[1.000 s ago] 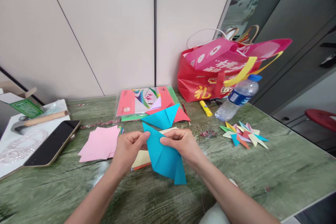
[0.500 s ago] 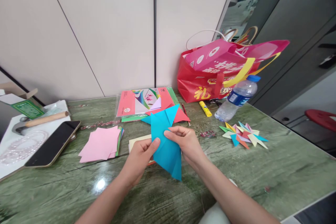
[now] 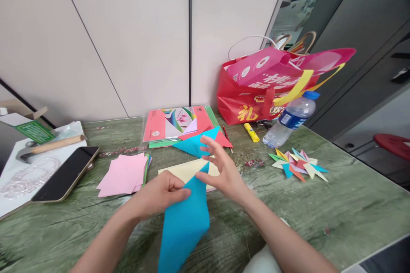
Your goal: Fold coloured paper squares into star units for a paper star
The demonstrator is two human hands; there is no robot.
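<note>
A folded blue paper (image 3: 187, 222) hangs over the table's front part, its pointed top between my hands. My left hand (image 3: 163, 194) pinches its upper left edge between thumb and curled fingers. Beside the tip of the paper, my right hand (image 3: 221, 170) has its fingers spread, the thumb near or touching the tip. Beneath and behind lies a cream paper (image 3: 182, 169). Farther back, a flat folded blue piece (image 3: 192, 142) rests by a red folded piece (image 3: 223, 139), partly behind my right fingers.
Pink sheets (image 3: 123, 175) and a phone (image 3: 65, 174) lie left, near a hammer (image 3: 54, 145). At the back stand a red bag (image 3: 243, 91) and a bottle (image 3: 291, 117). A yellow glue stick (image 3: 251, 132), a paper pack (image 3: 155, 126) and colourful folded stars (image 3: 299, 164) also lie there.
The blue paper has moved down and left and turned with my left hand. My right hand's fingers have opened from their pinch, uncovering more of the cream paper.
</note>
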